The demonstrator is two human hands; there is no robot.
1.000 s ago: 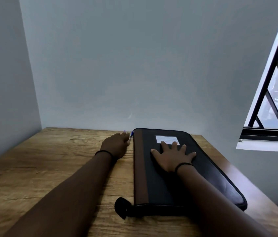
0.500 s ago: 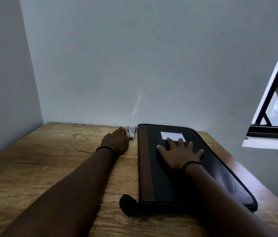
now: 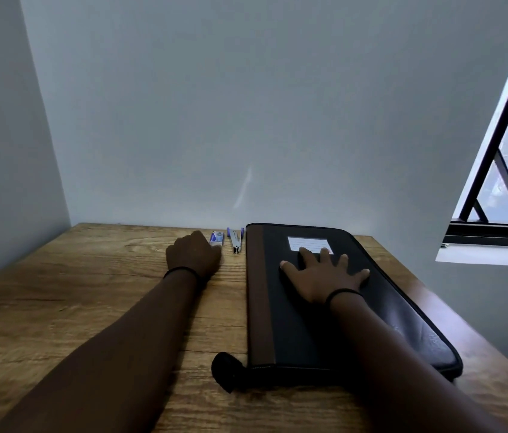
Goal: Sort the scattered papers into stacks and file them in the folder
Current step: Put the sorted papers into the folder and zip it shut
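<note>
A closed black zip folder (image 3: 290, 323) with a brown spine and a white label (image 3: 308, 243) lies on the right half of the wooden table (image 3: 74, 292). My right hand (image 3: 324, 276) rests flat on its cover, fingers spread, just below the label. My left hand (image 3: 193, 256) lies on the table left of the folder, knuckles up. Its fingertips are at the left edge of a small blue-and-white box (image 3: 217, 238), and the hand hides whether they hold it. No loose papers are in view.
A small silver and purple stapler (image 3: 236, 242) lies between the box and the folder, near the back wall. The folder's black zip tab (image 3: 224, 370) sticks out at its near left corner. A barred window (image 3: 502, 170) is at the right.
My left hand has drawn back to the left, uncovering the stapler and then the small box. The right hand stays flat on the folder. The camera has tilted a little.
</note>
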